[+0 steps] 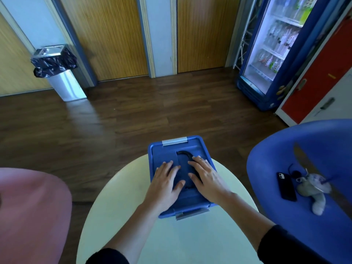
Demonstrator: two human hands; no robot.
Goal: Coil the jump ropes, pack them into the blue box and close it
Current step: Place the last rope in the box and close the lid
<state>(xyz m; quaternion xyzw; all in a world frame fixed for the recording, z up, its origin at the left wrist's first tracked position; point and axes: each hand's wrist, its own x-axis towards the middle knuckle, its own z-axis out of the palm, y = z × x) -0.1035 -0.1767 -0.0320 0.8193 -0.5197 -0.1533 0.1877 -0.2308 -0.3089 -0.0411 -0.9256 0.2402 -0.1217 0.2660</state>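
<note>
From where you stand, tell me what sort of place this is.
Probably a break room or lounge in an office or school: a glass-door drinks fridge stocked with bottles, a steel bin lined with a black bag, and a blue chair beside a small round table.

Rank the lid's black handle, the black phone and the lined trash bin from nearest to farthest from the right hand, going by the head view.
1. black handle: on the blue box lid, partly under the right hand.
2. black phone: on the blue chair, off to the right.
3. trash bin: far left, at the back.
</note>
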